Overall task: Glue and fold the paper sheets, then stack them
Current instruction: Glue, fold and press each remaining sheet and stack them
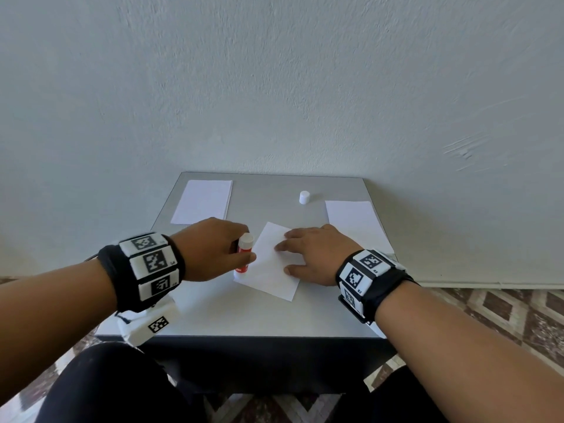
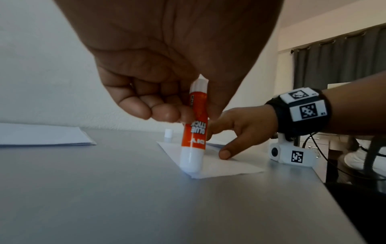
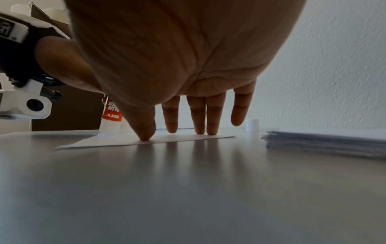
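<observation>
A white paper sheet [image 1: 271, 264] lies tilted in the middle of the grey table [image 1: 244, 315]. My left hand [image 1: 213, 248] grips an orange and white glue stick [image 1: 244, 251], held upside down with its tip on the sheet's left edge [image 2: 191, 170]. My right hand [image 1: 311, 253] lies flat on the sheet's right side, with straight fingertips [image 3: 145, 137] pressing it down. In the left wrist view the glue stick [image 2: 195, 125] stands nearly upright between my thumb and curled fingers.
A stack of white sheets [image 1: 203, 201] lies at the back left, another stack [image 1: 357, 224] at the right. The white glue cap [image 1: 304, 197] stands at the back centre. A wall rises right behind the table. Patterned floor tiles surround it.
</observation>
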